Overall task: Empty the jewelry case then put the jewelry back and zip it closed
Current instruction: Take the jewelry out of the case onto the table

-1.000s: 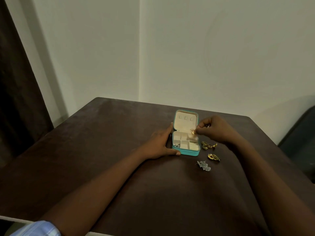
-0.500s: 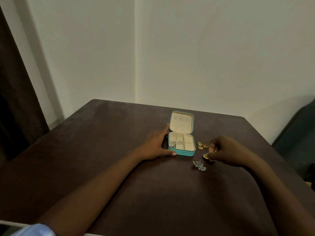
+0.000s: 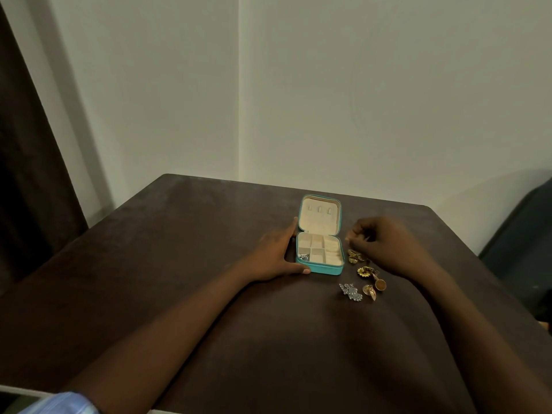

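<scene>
A small teal jewelry case (image 3: pixel 325 269) lies open on the dark brown table (image 3: pixel 185 240), its cream lid (image 3: pixel 319 218) tipped back. One silver piece (image 3: pixel 304 257) sits in the front-left compartment; the other compartments look bare. My left hand (image 3: pixel 276 253) rests against the case's left side with straight fingers, the thumb along its front edge. My right hand (image 3: pixel 385 245) hovers just right of the case, fingers curled, nothing visible in them. Below it on the table lie gold pieces (image 3: pixel 355 256), a gold flower piece (image 3: pixel 365 271), a round amber piece (image 3: pixel 380 284) and a silver brooch (image 3: pixel 351 291).
The table stands in a corner between pale walls (image 3: pixel 358 100). A dark curtain (image 3: pixel 27 174) hangs at the left. A dark chair or seat (image 3: pixel 525 234) stands past the table's right edge. A pale blue sleeve (image 3: pixel 59 406) shows at the bottom left.
My right hand lifted a gold piece out of the case, set it down by the other jewelry at the right, and has moved back up beside the case. The left hand stayed.
</scene>
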